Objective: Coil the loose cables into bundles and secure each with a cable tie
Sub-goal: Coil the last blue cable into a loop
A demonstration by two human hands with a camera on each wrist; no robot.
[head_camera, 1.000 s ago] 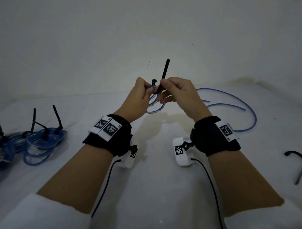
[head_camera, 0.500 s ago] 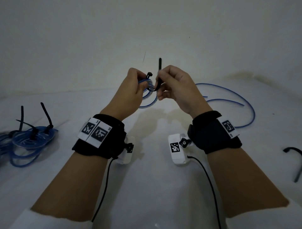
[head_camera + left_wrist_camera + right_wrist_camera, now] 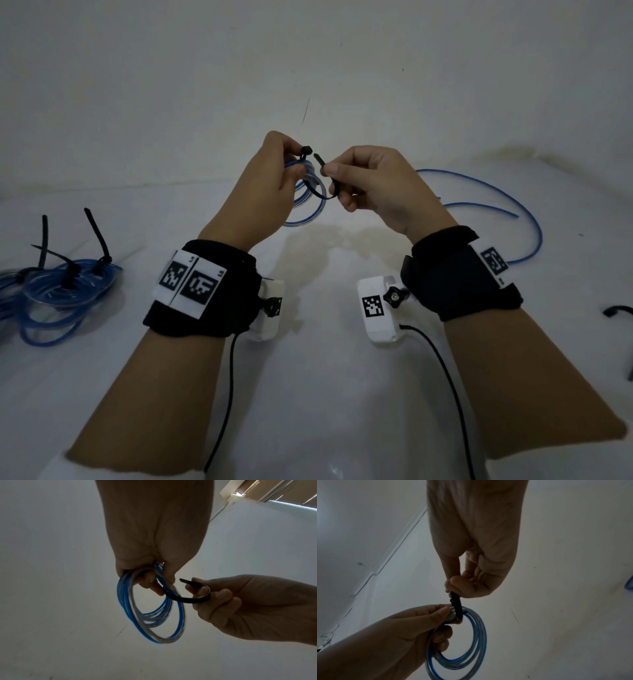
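Left hand (image 3: 270,181) gripping small coil of blue translucent cable (image 3: 152,615); right hand (image 3: 373,185) pinching tail of thin black plastic cable tie (image 3: 188,599) looped through coil, above white table (image 3: 308,394).

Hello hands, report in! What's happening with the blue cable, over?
Left hand grips blue coil. Right hand pinches black cable tie, looped through coil, tip not yet in head. Nothing in the way.

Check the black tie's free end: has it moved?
Yes. The cable tie's tip stood beside the wall crack; now it sits well below it, bent over by the right hand toward the left hand gripping the coil.
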